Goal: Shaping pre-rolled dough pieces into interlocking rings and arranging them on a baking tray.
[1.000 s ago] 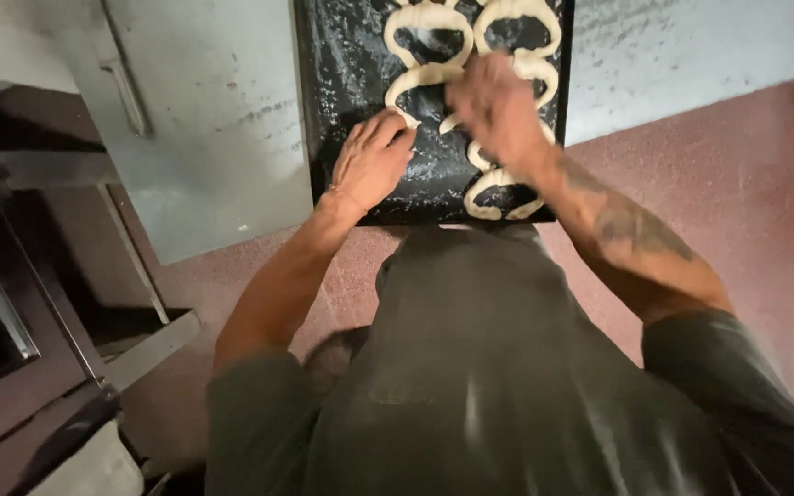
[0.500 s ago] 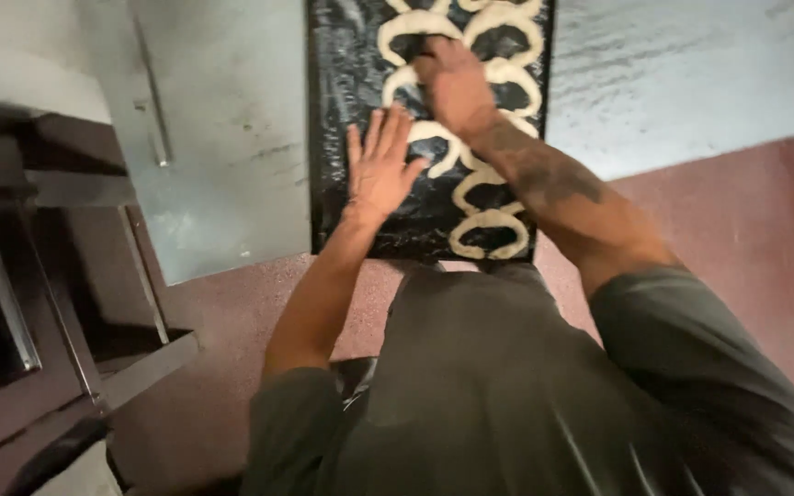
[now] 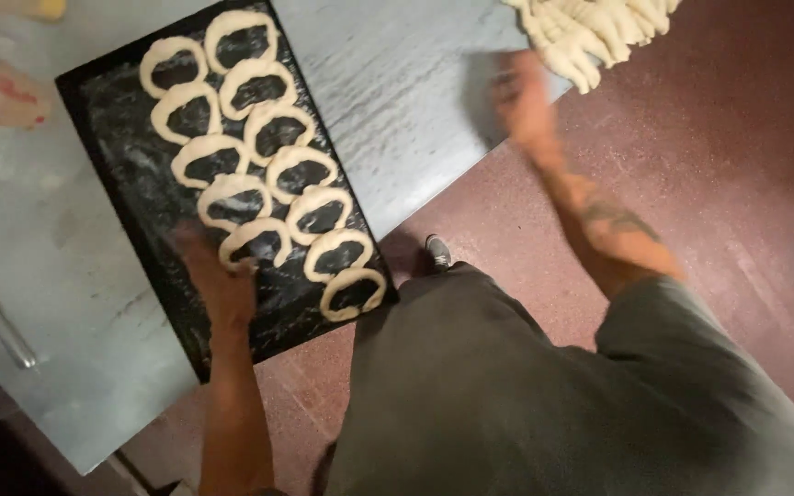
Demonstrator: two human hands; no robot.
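Two hands out. Left hand (image 3: 216,276) flat, open on black tray (image 3: 130,174), touching dough ring (image 3: 255,242) near tray's front edge. Right hand (image 3: 527,103) blurred at worktop (image 3: 397,119) right edge, just below pile of dough strips (image 3: 590,32) at far right corner; grip state: cannot tell. Eleven rings in two rows on tray.
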